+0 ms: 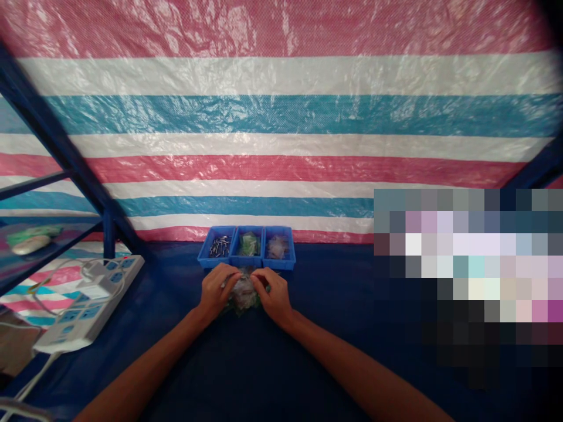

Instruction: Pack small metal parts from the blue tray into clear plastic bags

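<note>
My left hand (216, 290) and my right hand (273, 296) meet over a crumpled clear plastic bag (243, 295) on the dark blue tabletop (246, 357). Their fingertips grip the bag from either side. Green material shows through and beneath the plastic. Just beyond my hands stands a blue three-compartment parts tray (246, 265). Its left compartment holds several metal pins (220, 246), the middle one green-bagged items (248, 244), and the right one clear bagged items (277, 247).
A white power strip (90, 302) with plugged-in cables lies at the table's left edge. A blue metal frame (65, 149) and a shelf (39, 252) holding a pale object stand at left. A striped tarp (281, 117) hangs behind. A pixelated patch covers the right side.
</note>
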A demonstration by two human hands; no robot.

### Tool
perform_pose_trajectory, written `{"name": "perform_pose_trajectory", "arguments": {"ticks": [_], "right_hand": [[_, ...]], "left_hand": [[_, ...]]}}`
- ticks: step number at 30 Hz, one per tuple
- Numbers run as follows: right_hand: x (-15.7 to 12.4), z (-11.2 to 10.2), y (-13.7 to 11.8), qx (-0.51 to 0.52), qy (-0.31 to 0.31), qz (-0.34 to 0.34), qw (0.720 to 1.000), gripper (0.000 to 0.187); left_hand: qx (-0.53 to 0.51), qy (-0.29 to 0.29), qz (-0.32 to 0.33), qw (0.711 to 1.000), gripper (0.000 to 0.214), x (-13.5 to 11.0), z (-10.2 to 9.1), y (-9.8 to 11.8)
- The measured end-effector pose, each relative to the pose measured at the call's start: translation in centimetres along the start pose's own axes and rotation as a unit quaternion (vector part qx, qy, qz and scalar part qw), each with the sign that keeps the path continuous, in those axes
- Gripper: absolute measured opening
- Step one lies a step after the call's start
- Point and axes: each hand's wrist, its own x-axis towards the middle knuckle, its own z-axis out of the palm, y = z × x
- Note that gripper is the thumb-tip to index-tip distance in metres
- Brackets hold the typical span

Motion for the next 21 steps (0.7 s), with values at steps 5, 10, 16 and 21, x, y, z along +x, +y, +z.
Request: {"name": "perform_pose_trajectory", "arguments": {"ticks": [5, 10, 16, 21], "right_hand": [[0.0, 0.1, 0.1, 0.007, -0.017, -0.015, 1.0, 0.021], [0.1, 0.1, 0.2, 0.009, -0.014, -0.007, 1.0, 0.021], [-0.1, 0.1, 0.5, 0.01, -0.016, 0.0, 1.0, 0.021], [-0.1, 0.1, 0.4, 0.017, 0.017, 0.01, 1.0, 0.026]], "left_hand": [[-0.032, 0.015, 0.011, 0.999, 0.011, -0.1, -0.2, 0.2], [-0.082, 0.009, 0.012, 0.997, 0.009, 0.1, -0.2, 0.7], [-0.129, -0.009, -0.088, 0.988, 0.01, 0.3, -0.3, 1.2], [-0.18, 0.047, -0.153, 0.97, 0.012, 0.4, 0.0, 0.4]]}}
